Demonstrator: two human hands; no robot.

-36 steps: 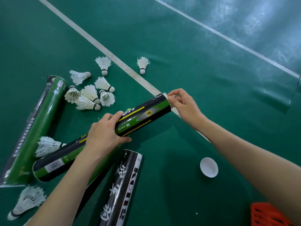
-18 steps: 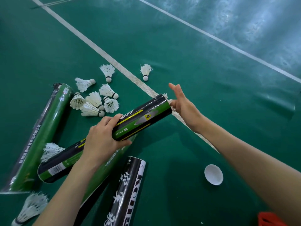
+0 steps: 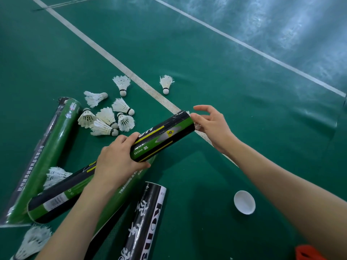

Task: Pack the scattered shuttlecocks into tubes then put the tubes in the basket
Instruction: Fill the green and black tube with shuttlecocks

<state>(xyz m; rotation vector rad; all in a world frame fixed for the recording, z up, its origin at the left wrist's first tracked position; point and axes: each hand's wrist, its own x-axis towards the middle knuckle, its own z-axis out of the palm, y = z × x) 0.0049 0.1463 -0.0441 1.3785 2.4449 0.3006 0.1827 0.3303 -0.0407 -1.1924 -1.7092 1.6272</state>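
Shuttlecock being packed: only a sliver of white feathers [image 3: 196,125] shows at the far mouth of the held tube, almost fully inside it.
Held tube [image 3: 165,136]: black and green with yellow stripes, lifted off the floor and tilted, its far end higher, its near end low at the left.
Left hand [image 3: 116,160]: wrapped around the middle of the held tube, fingers curled over the top, thumb beneath, steadying it.
Right hand [image 3: 212,124]: at the tube's open far mouth, fingers loosely spread, the lower fingers touching the feather edge; whether it pinches or only pushes, I cannot tell.
Step in hand: judged as seating one shuttlecock into the tube, nearly finished.
Next move calls for: probably a short push along the tube's axis so the feathers clear the rim without crushing, then a reach for another from the pile.
Loose shuttlecocks [image 3: 108,117]: a cluster lies on the floor just beyond the left hand, one more [image 3: 166,84] sits alone across the white line, and others lie near the tubes at the lower left.
Other tubes: a green one [image 3: 47,147] lies at the left, a black one with white lettering [image 3: 146,222] lies near the viewer.
White cap [image 3: 244,202]: on the floor under the right forearm, likely needed once the tube is full.
Basket [image 3: 309,252]: an orange edge at the bottom right, well apart; no tube in it that I can see.
Floor [image 3: 225,72]: green court with white lines.
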